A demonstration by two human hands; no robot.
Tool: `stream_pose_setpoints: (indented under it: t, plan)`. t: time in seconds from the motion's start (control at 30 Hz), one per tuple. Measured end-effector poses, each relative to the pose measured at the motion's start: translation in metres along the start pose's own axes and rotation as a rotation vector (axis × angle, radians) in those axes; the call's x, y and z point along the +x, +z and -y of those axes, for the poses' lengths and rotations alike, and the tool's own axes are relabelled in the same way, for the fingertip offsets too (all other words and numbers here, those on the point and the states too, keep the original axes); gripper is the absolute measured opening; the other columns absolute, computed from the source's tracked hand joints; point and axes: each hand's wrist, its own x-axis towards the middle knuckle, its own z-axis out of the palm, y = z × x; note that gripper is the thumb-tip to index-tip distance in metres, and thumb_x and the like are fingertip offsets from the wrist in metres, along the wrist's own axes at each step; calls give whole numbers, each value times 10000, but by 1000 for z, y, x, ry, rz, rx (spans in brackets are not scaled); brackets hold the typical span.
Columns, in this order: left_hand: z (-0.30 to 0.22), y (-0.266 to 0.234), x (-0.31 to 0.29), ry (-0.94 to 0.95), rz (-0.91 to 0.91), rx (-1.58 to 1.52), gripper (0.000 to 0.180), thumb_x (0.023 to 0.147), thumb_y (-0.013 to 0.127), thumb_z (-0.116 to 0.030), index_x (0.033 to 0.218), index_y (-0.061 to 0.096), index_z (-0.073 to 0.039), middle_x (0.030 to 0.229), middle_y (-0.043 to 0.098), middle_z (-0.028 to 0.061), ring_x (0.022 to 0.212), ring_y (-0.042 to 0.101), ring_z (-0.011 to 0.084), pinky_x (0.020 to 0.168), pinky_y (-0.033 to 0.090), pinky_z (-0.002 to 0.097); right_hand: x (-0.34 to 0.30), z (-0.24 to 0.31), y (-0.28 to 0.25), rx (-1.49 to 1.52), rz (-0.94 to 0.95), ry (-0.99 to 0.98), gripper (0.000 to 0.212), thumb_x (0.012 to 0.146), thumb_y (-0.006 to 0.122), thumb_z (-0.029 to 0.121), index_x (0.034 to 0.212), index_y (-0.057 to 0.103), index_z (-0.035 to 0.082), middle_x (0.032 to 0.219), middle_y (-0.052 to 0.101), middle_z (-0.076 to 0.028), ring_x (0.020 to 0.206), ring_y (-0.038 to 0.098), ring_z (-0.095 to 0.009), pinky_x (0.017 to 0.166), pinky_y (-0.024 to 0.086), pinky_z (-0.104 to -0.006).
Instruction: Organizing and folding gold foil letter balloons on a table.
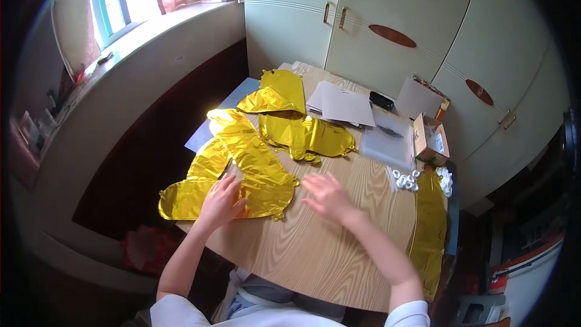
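A large gold foil balloon [257, 166], flat and wrinkled, spreads over the left side of the wooden table. On its lower part lies my left hand [221, 203], fingers stretched out and not closed on the foil. My right hand [330, 197], slightly blurred, is just right of the balloon's edge over the bare wood, its fingers apart and holding nothing. Further back lie two more flat gold foil pieces, one folded [281, 92] and one with small tabs [318, 136]. A long gold foil strip [428, 230] runs along the table's right edge.
White paper sheets [345, 103], a black case [381, 100], a clear plastic sheet [387, 142] and an open cardboard box [430, 139] stand toward the back right. Several white ribbon rolls [405, 180] lie near the box. Pale cabinets [399, 6] rise behind the wooden table [327, 248].
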Motion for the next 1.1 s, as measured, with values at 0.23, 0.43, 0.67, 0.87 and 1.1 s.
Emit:
stream_pose_setpoints:
  t: [0.23,0.43,0.67,0.87,1.1]
  plan:
    - [5,29,-30,71,19,-2,673,783,649,-504,1278,506,-70,1382,452,118,1346,341,284,1110,226,480,10,84,59,-91,-108,34,585,905,471,455,1278,526,7,1373,480,-101,1354,325,-274,1123,154,-530]
    - [9,26,-32,84,15,-47,693,741,679,-526,1258,531,-90,1369,469,111,1340,352,283,1110,215,485,16,96,61,-6,-28,73,558,906,469,432,1324,494,62,1412,445,-67,1359,324,-257,1121,112,-566]
    - [6,20,-36,91,-3,-45,668,705,724,-486,1226,563,-102,1338,506,97,1325,378,276,1106,229,482,18,75,35,-35,117,-226,478,886,540,412,1268,545,125,1355,507,-33,1287,438,-211,1105,190,-577]
    - [5,24,-36,71,0,-50,596,741,687,-486,1205,581,-127,1320,525,63,1325,374,274,1115,213,489,30,71,39,-243,-2,-340,113,813,580,198,820,655,114,830,688,-26,829,667,-197,799,514,-384]
    - [5,24,-37,87,-13,-54,541,756,678,-478,1167,614,-131,1280,561,53,1317,386,270,1114,220,483,32,70,35,13,-125,-275,70,772,612,181,757,655,129,738,660,-37,712,652,-217,637,517,-351]
